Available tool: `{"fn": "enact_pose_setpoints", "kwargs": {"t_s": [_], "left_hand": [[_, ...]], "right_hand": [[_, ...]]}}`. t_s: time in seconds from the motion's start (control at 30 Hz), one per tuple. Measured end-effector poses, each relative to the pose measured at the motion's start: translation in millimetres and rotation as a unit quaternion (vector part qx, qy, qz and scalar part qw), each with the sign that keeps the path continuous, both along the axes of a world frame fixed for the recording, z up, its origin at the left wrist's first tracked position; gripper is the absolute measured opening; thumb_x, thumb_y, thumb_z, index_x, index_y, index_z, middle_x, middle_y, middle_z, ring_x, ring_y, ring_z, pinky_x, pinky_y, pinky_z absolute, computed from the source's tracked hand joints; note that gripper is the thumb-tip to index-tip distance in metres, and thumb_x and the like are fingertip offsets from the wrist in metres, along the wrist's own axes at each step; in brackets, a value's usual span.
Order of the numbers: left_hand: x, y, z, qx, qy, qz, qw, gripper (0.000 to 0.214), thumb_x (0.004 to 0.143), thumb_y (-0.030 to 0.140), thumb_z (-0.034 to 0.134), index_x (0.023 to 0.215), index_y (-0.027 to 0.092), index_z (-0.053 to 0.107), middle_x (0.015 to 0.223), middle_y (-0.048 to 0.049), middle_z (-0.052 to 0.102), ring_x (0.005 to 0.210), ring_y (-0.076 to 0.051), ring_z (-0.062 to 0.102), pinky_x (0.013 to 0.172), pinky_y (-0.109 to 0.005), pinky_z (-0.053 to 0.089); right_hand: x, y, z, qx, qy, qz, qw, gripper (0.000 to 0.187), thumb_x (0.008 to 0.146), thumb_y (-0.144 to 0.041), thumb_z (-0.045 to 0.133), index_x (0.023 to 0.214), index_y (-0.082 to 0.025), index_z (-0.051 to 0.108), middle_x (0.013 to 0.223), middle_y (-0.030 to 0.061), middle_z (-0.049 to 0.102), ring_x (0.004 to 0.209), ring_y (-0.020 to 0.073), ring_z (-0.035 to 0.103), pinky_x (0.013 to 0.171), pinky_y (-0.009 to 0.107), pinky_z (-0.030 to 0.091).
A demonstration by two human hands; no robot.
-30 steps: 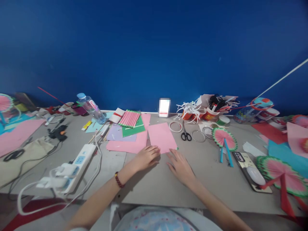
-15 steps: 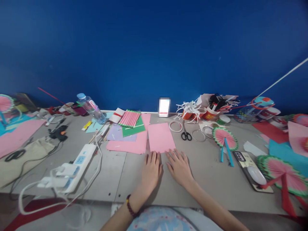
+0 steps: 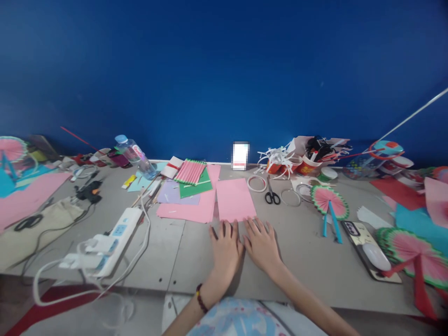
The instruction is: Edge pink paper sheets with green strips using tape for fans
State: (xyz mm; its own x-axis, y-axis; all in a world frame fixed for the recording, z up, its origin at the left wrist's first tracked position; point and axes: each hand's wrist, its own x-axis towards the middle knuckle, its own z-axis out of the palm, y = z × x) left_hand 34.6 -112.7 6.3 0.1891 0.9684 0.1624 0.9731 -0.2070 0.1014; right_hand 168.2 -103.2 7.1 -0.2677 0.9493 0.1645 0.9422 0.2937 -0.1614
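Note:
My left hand (image 3: 226, 246) lies flat on the grey table (image 3: 168, 252), fingers stretched out, fingertips at the near edge of a pink sheet of paper (image 3: 235, 199). My right hand (image 3: 261, 241) lies flat beside it, fingers spread, fingertips touching the same near edge. The two hands rest side by side and hold nothing. A dark bead bracelet (image 3: 200, 297) is on my left wrist.
A stack of pink, purple and green paper (image 3: 191, 200) lies left of the sheet. Black scissors (image 3: 271, 195) and rings lie right of it. A power strip (image 3: 111, 239) with cables is at the left. Paper fans (image 3: 329, 201), a phone (image 3: 371, 249), cups, a bottle (image 3: 136, 157).
My left hand swung from an angled reach to lie straight beside my right hand, and both hands slid slightly toward me along the sheet's near edge.

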Motion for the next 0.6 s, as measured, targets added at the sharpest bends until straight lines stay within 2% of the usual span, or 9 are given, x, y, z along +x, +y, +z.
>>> {"fn": "enact_pose_setpoints", "kwargs": {"t_s": [0.13, 0.33, 0.6], "left_hand": [[-4, -2, -3.3, 0.005, -0.004, 0.007, 1.0, 0.051, 0.086, 0.02, 0.039, 0.137, 0.016, 0.042, 0.133, -0.0146, 0.049, 0.127, -0.031, 0.039, 0.106, -0.064, 0.021], [-7, -4, 1.7, 0.009, -0.004, -0.007, 1.0, 0.047, 0.087, 0.017, 0.035, 0.132, 0.012, 0.047, 0.135, -0.0159, 0.048, 0.126, -0.03, 0.041, 0.106, -0.062, 0.023], [-11, -2, 2.1, 0.02, -0.014, -0.017, 1.0, 0.045, 0.088, 0.018, 0.036, 0.131, 0.014, 0.049, 0.13, -0.013, 0.053, 0.124, -0.028, 0.044, 0.109, -0.059, 0.021]], "right_hand": [[5, 1, -0.5, 0.007, 0.0, -0.002, 1.0, 0.044, 0.091, -0.025, 0.038, 0.133, -0.021, 0.048, 0.136, 0.0106, 0.051, 0.126, 0.0271, 0.043, 0.104, 0.051, 0.026], [10, 2, -2.0, 0.016, -0.011, 0.003, 1.0, 0.043, 0.091, -0.027, 0.038, 0.132, -0.022, 0.049, 0.138, 0.0133, 0.048, 0.125, 0.0263, 0.044, 0.101, 0.047, 0.03], [12, 1, -5.6, 0.021, 0.006, 0.006, 1.0, 0.042, 0.092, -0.026, 0.039, 0.133, -0.021, 0.049, 0.136, 0.0097, 0.051, 0.126, 0.0252, 0.043, 0.102, 0.046, 0.028]]}}
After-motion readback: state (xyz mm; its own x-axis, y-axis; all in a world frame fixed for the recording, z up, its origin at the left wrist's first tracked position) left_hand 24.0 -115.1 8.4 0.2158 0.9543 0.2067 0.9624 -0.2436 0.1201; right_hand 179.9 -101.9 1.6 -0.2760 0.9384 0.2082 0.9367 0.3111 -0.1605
